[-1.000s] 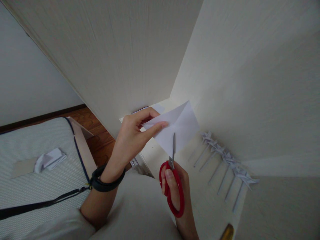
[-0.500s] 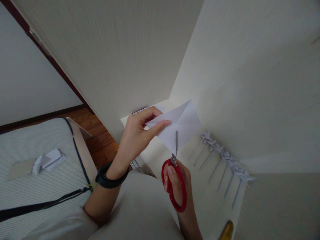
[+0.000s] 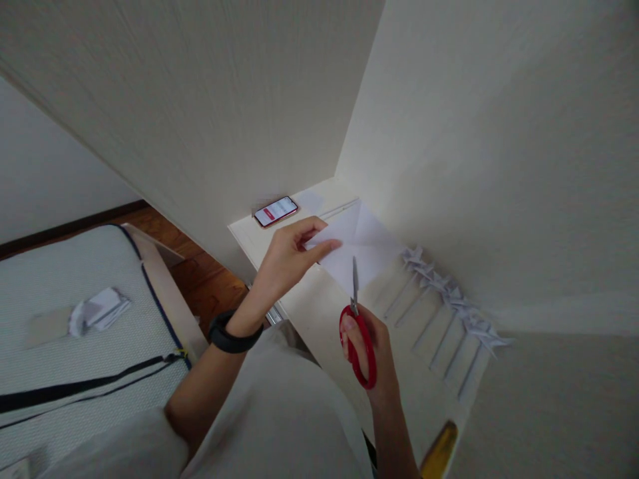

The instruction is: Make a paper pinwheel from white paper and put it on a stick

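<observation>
A creased square of white paper (image 3: pixel 372 243) is pinched at its left corner between the thumb and fingers of my left hand (image 3: pixel 297 253). In my right hand (image 3: pixel 374 346) is a pair of scissors (image 3: pixel 360 359) with red handles, my fingers through the loops. Their blades point up at the lower corner of the paper and look nearly closed. Whether they have cut into it I cannot tell. To the right, several white paper pinwheels (image 3: pixel 452 296) on thin sticks lie in a row on the white tabletop (image 3: pixel 319 326).
A lit phone (image 3: pixel 276 211) lies at the tabletop's far left, with thin white sticks (image 3: pixel 339 209) beside it. Walls rise behind and to the right. A yellow-brown object (image 3: pixel 440 451) sits at the near edge. Folded papers (image 3: pixel 104 309) rest on a mattress (image 3: pixel 64 266) at left.
The view has shifted, bringing the whole phone and the sticks into sight. My right hand and the scissors have moved slightly up and right; the paper stays in my left hand.
</observation>
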### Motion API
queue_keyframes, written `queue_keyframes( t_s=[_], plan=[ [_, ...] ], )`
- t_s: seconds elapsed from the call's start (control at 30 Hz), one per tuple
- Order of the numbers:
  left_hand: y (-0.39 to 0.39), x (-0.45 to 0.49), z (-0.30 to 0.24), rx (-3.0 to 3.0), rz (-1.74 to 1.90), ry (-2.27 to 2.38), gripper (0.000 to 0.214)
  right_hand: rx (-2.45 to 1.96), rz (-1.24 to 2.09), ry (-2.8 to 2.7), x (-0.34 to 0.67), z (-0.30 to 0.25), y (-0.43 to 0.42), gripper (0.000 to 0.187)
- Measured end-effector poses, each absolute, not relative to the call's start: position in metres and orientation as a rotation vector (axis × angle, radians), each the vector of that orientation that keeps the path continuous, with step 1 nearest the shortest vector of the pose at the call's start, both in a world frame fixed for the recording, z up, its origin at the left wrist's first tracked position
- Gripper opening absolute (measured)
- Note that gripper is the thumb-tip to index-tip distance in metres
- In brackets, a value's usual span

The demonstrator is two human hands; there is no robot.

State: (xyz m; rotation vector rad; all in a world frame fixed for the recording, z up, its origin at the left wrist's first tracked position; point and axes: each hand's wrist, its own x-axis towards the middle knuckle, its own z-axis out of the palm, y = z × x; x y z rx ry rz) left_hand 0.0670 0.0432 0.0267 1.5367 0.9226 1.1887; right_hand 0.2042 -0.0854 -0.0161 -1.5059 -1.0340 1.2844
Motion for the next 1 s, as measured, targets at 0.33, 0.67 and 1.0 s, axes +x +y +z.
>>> queue_keyframes(
  t_s=[0.33,0.67,1.0],
  plan=[
    [0.066,0.073,0.024,1.448,0.837,0.972,0.019,-1.535,1.385,-1.100,0.229,-0.026,-0.064,0.034],
    [0.062,0.039,0.007,1.480,0.639,0.950,0.024,-1.677,1.327,-1.064,0.194,-0.039,-0.088,0.035],
    [0.074,0.034,-0.039,1.371,0.599,0.992,0.029,-1.766,1.307,-0.879,0.162,-0.078,-0.083,0.036]
  ],
)
